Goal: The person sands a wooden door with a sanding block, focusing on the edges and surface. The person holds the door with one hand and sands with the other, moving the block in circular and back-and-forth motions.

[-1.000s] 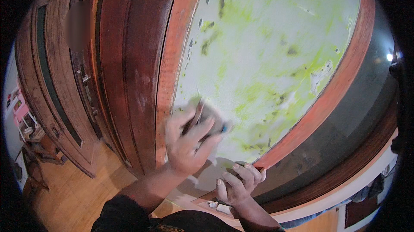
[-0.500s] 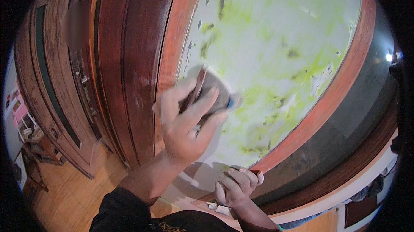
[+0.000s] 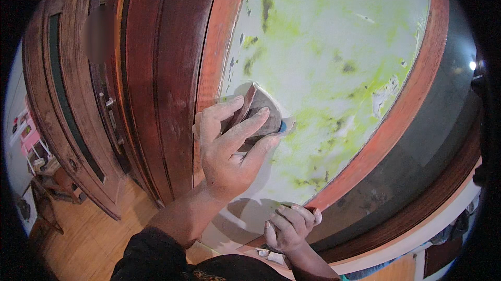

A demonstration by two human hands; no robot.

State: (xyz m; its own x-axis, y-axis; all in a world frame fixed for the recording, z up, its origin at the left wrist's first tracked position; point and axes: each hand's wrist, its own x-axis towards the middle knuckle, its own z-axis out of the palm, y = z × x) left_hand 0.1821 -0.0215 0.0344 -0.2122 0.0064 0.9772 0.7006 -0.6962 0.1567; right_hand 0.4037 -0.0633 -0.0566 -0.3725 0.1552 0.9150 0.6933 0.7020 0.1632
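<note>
My left hand [image 3: 227, 158] grips a dark grey sanding block [image 3: 267, 123] with sandpaper wrapped round it, a brown flap standing up on one side and a blue bit at its right corner. The block lies against a pale panel [image 3: 308, 56] marked with patches of yellow-green and dark spots. White dust coats my fingers. Lower down, my right hand [image 3: 289, 227] is closed, its dusty fingers curled by the bottom of the panel, near the orange-red frame strip [image 3: 365, 166]. Whatever those fingers may hold is hidden.
Dark brown wooden door panels [image 3: 180, 46] stand to the left, with a weathered carved door [image 3: 70, 98] beyond. A dark glass pane [image 3: 396, 176] lies right of the frame. Tiled floor [image 3: 109, 239], a small wooden stool [image 3: 60, 179] and a pink item [image 3: 30, 137] show at lower left.
The sanding block and my left hand, blurred before, now show sharply and sit slightly lower and to the right. My right hand stays closed in nearly the same place. The view has shifted slightly.
</note>
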